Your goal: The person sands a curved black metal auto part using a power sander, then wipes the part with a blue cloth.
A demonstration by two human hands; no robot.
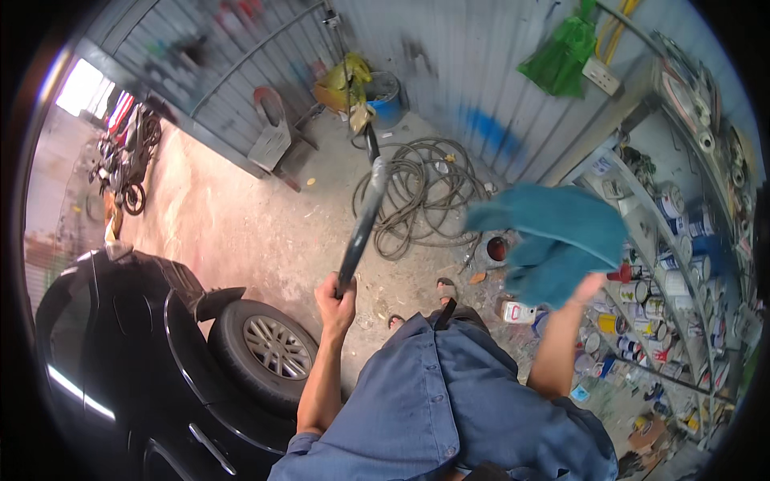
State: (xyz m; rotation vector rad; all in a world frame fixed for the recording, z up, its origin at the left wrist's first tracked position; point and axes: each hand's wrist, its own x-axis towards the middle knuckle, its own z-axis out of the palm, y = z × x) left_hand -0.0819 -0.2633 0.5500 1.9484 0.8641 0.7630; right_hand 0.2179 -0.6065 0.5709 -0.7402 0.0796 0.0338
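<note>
My left hand (335, 303) is closed round the lower end of a long, dark, slightly curved bar (367, 210). The bar slants up and away from me, with a worn grey stretch partway along; I cannot make out its exact kind. Bunched teal cloth (565, 232) hangs from my right hand (588, 290), its folds slightly blurred. The cloth covers most of those fingers, and one corner spreads out to the left. A black car (96, 337) with its front wheel (277, 346) turned outward stands left of my left forearm.
A coiled hose (417, 196) lies on the concrete floor ahead. Metal shelves (642, 200) crowded with paint cans line the right side. Beyond the hose stand a blue bucket (385, 104) and a plastic chair (277, 132). Motorbikes (128, 156) are parked far left.
</note>
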